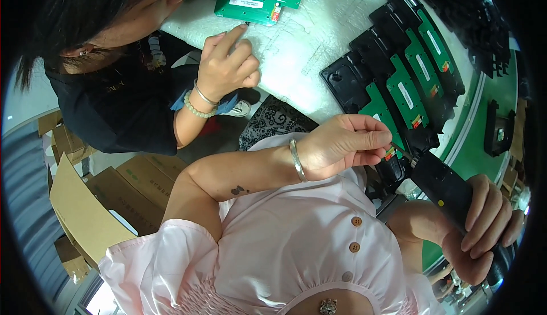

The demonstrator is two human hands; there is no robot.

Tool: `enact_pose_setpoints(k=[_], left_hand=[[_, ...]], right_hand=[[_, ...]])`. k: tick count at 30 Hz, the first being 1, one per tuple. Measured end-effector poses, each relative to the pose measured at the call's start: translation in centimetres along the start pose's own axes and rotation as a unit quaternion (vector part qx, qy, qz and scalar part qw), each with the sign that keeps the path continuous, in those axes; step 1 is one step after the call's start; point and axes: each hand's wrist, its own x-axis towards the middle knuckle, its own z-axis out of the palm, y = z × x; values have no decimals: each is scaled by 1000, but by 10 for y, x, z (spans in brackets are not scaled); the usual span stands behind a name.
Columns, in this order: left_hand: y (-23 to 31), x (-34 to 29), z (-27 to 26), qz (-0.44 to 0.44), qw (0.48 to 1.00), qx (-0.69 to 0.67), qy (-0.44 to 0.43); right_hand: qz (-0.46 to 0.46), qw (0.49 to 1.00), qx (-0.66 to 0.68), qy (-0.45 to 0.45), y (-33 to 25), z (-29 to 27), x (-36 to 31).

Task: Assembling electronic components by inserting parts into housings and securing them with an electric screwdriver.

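My left hand (342, 147) is closed in a pinch, thumb against fingertips, close to the tip of a black electric screwdriver (441, 185). Whatever is between those fingers is too small to make out. Wrapped round the screwdriver's body is my right hand (484, 218), at the lower right; the thin bit points up and left toward the pinch. Just beyond the bit lies a row of black plastic housings (345, 76), overlapping one another. On them sit green circuit boards (405, 95) with white labels and small red-and-yellow parts. My left hand partly covers the nearest board.
A co-worker's hand (228, 64) points at a loose green board (256, 4) on the pale table covering (307, 41). More boards are piled at the far edge. Cardboard boxes (131, 189) stand at left. A green surface (484, 124) with a black frame (498, 128) lies at right.
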Motion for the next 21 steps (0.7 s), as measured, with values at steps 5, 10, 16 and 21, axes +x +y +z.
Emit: enact_pose_setpoints(k=[5,10,16,21], left_hand=[[-4,6,5,-2,1000,-8,1],[-3,12,6,-33,999,-1,7],[-15,25,12,-79,996,-27,25],[-25,10,7,-61,996,-3,67]], right_hand=[[-8,999,-45,21,-1,1,-1],[-12,999,-19,-42,-1,-12,-2],[67,989,-111,-65,27,-43,8],[93,982,-105,-125,36,-82,21]])
